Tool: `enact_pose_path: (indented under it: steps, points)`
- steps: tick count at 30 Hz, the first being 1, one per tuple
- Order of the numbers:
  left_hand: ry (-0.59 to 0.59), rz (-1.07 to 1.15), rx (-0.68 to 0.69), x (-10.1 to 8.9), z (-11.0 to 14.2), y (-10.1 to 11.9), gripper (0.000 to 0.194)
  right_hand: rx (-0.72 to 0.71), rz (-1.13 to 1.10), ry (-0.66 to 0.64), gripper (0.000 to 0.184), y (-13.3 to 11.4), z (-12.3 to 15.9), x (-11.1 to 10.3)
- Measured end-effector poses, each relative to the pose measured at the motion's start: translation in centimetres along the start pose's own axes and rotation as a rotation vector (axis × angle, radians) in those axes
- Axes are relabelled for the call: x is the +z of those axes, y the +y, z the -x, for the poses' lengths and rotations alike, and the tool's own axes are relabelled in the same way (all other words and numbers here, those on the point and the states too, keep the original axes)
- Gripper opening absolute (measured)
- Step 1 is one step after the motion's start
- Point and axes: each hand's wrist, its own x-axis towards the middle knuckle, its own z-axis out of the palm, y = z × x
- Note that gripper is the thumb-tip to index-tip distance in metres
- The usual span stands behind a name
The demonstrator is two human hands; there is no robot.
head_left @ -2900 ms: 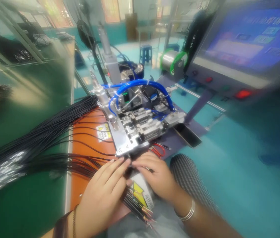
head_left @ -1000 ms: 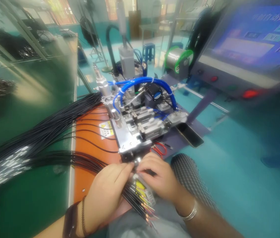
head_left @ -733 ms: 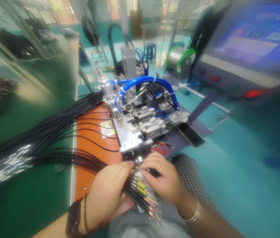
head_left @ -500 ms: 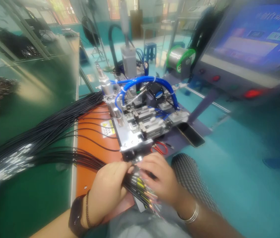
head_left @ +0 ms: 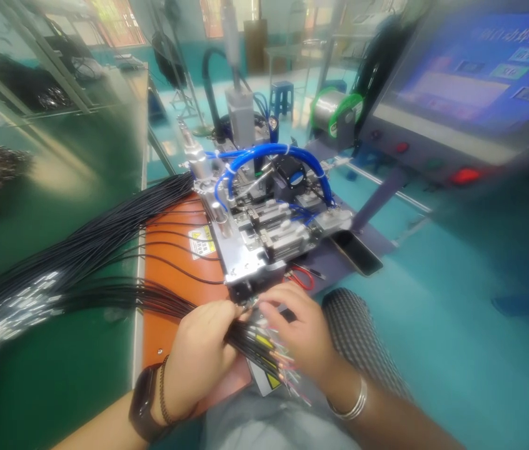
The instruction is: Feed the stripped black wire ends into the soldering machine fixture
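Observation:
My left hand is closed round a bundle of black cables, whose stripped ends with thin coloured wires fan out toward my lap. My right hand is just right of it, thumb and forefinger pinched together close to my left thumb tip. Something small and pale shows between the two hands; it is too blurred to name. Directly beyond my fingers stands the front of a metal machine with clamps and blue air hoses. Several single black cables run into its left side.
The cables cross an orange board from a big black bundle on the green table at left. A phone and red-handled tool lie right of the machine. Behind are a wire spool and a screen.
My right fingers have shifted slightly left and up, nearer my left thumb. The left hand keeps its hold on the cables. The view has turned slightly.

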Motion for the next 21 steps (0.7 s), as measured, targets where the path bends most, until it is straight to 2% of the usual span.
enact_pose_path:
  steps: [4, 6, 10, 12, 15, 18, 21]
  points:
    - [0.009, -0.041, 0.012, 0.1, 0.0, 0.0, 0.013, -0.047, 0.044, -0.121, 0.016, 0.0, 0.0, 0.2]
    - [0.003, -0.060, 0.024, 0.2, -0.1, 0.0, 0.014, -0.043, 0.035, -0.171, 0.013, 0.2, 0.1, 0.3]
    - [-0.024, -0.084, 0.062, 0.4, -0.1, 0.0, 0.017, -0.098, 0.025, -0.146, 0.011, 0.5, -0.2, 0.3]
    - [-0.061, -0.120, 0.102, 0.4, -0.1, -0.1, 0.017, -0.171, 0.091, -0.186, 0.014, 0.6, -0.5, 0.1]
    - [-0.179, -0.176, 0.162, 0.2, -0.2, -0.4, 0.018, -0.234, 0.215, -0.292, 0.017, 1.0, -1.1, -0.5]
    - [-0.267, -0.180, 0.164, 0.1, -0.3, -0.9, 0.043, -0.140, 0.255, -0.275, 0.015, 1.7, -1.4, -0.8]
    - [-0.251, -0.162, 0.146, 0.3, -0.3, -1.3, 0.056, 0.099, 0.199, -0.246, 0.016, 2.4, -1.5, -1.0]
